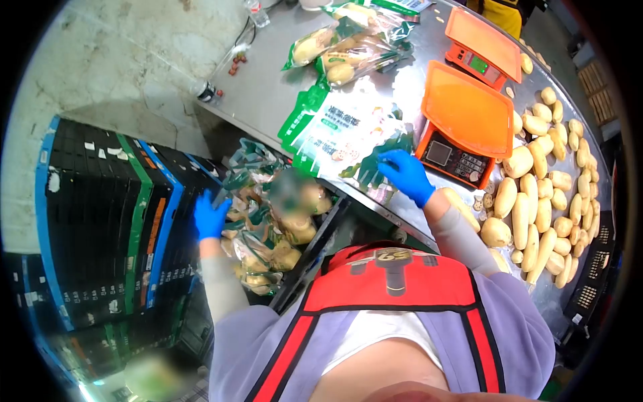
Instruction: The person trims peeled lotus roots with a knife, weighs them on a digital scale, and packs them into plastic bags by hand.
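Note:
My left hand [211, 216], in a blue glove, is at the left beside a crate of filled bags [258, 251]. Its fingers are apart and it holds nothing I can see. My right hand [407, 177], also gloved in blue, is over the table's front edge with its fingers stretched leftward. Its fingertips lie at the right edge of a pile of flat printed bags [335, 130] with green edges; whether they touch is unclear. Just right of that hand stands an orange scale [467, 110] with a dark keypad.
Pale lotus roots [529, 201] cover the table's right side. A second orange scale [482, 43] stands farther back. Filled bags [351, 50] lie at the back of the metal table [258, 100]. Stacked black crates [94, 221] rise at the left. A bottle [256, 13] stands near the wall.

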Available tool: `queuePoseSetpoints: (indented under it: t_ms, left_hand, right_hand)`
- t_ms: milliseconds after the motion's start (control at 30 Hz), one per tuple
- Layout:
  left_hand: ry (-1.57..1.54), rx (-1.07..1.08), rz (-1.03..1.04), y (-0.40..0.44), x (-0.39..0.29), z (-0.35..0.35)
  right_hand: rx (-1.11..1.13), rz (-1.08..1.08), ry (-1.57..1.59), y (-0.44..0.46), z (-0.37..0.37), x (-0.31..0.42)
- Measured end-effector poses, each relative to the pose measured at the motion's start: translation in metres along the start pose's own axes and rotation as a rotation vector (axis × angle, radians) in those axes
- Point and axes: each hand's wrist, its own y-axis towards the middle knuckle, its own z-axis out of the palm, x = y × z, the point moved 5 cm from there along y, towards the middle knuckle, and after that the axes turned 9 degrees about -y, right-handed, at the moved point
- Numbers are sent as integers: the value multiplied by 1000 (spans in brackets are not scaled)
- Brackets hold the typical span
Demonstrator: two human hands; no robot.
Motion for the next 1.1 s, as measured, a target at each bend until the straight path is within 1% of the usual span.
queuePoseSetpoints:
  t_ms: [33,67,133,167,233,267,300,333,367,467,500,533,600,633,700,733,800,833,867,933,967,1000,1067,1100]
  left_hand:
    - [70,-171,82,10,-44,-20]
    - [20,-246,149,22,-74,-28]
    - [-84,-271,269,48,-104,-23]
    - [-86,-273,281,62,-114,-19]
    - [-336,-243,230,91,-119,-7]
    - [-336,-232,231,111,-111,6]
    - [-440,-235,194,135,-93,22]
    - [-547,-241,158,150,-95,25]
    - [-615,-198,55,164,-91,30]
    - [-597,-230,75,227,-61,51]
    - [-712,-221,50,254,-38,71]
    - [-594,-225,24,263,-44,68]
    - [-589,-229,-6,291,-32,80]
    - [-593,-200,-15,305,-25,91]
    - [-706,-272,-49,330,-6,112]
    - [-713,-249,-65,347,7,128]
    - [-650,-296,-29,377,33,151]
    - [-669,-274,-86,377,25,150]
    - [-672,-260,-94,381,15,142]
    - [-445,-189,-171,385,-2,133]
    - [-503,-283,-97,395,11,142]
    - [-508,-271,-109,407,25,153]
    - [-505,-269,-7,431,42,166]
    - [-695,-234,-1,439,48,177]
  right_hand:
    - [52,68,102,-13,-4,-5]
    - [105,137,203,-27,-7,-10]
    - [163,176,179,-52,-14,-21]
    - [178,203,181,-61,-19,-25]
    - [169,220,222,-73,-29,-32]
    - [172,235,260,-78,-32,-35]
    - [149,221,209,-79,-36,-36]
    - [146,227,205,-79,-40,-37]
    - [136,243,214,-76,-43,-37]
    - [132,319,241,-66,-46,-32]
    - [121,351,225,-62,-50,-31]
    - [114,385,211,-58,-51,-30]
    - [70,545,384,-57,-48,-34]
    - [59,578,390,-56,-48,-31]
    - [47,636,375,-54,-47,-31]
    - [36,688,396,-56,-45,-34]
    - [35,751,409,-57,-40,-38]
    - [21,767,413,-57,-38,-39]
    - [4,784,419,-56,-36,-39]
    - [11,851,403,-50,-33,-36]
    - [16,899,396,-47,-31,-35]
    - [22,911,383,-43,-29,-35]
    - [-20,832,417,-33,-23,-33]
    - [-21,838,408,-30,-20,-33]
